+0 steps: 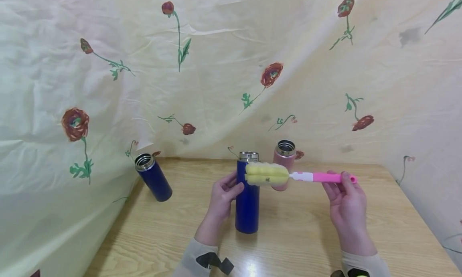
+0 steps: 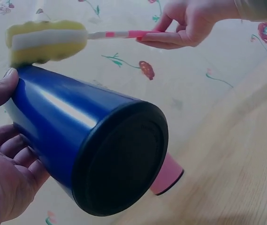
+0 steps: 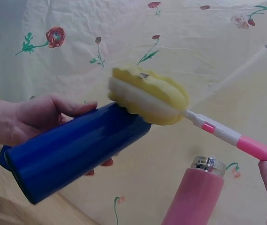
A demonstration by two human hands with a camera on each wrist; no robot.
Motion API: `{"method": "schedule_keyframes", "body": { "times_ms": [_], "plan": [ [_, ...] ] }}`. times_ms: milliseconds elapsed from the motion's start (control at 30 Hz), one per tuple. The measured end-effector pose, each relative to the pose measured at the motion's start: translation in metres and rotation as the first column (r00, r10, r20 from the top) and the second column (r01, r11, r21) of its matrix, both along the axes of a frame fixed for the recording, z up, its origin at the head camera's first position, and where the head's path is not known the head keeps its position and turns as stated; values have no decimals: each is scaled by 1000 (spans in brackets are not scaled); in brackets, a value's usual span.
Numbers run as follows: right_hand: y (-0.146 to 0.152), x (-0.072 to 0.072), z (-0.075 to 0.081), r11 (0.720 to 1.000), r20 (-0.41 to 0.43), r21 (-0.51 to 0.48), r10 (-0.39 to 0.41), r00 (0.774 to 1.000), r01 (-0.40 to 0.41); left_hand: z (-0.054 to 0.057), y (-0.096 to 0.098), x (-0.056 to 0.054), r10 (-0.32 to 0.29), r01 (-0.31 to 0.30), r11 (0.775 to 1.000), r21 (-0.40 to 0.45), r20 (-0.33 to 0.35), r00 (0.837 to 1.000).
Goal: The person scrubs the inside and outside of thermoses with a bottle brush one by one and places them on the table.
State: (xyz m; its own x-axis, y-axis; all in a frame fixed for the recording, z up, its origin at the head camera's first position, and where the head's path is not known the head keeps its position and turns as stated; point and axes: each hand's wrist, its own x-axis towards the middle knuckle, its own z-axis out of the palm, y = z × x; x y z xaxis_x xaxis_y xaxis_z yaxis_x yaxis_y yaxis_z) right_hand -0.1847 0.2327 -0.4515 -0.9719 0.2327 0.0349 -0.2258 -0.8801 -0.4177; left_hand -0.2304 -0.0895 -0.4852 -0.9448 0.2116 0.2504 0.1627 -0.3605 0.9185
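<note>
My left hand (image 1: 223, 195) grips a tall blue bottle (image 1: 247, 211) with a bare steel neck, thumb on the near side and fingers behind. In the left wrist view the bottle's black base (image 2: 124, 159) faces the camera. The right hand (image 1: 348, 205) holds a bottle brush by the end of its pink handle (image 1: 326, 177), pinched between thumb and fingers. The brush's yellow and white sponge head (image 1: 267, 174) lies sideways across the bottle's upper part, just below the neck in the head view.
A pink bottle (image 1: 284, 160) with an open steel mouth stands behind the brush. To the left, a second, shorter blue bottle (image 1: 155, 178), also uncapped, stands on the wooden table (image 1: 288, 245). A flowered cloth (image 1: 216, 88) hangs along the back and sides.
</note>
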Motion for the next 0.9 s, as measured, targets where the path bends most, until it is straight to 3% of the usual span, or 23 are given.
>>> {"method": "schedule_keyframes", "body": {
  "times_ms": [433,700,900],
  "plan": [
    [0,-3,-5,975,14,212,65,998,-67,5,-4,-1,30,-34,996,77,52,998],
    [1,-6,-8,897,19,420,144,989,-138,5,-6,-3,63,-71,990,126,65,996],
    [1,-8,-13,833,-5,533,180,984,-150,6,-7,-4,86,-95,985,146,71,994]
  ]
}}
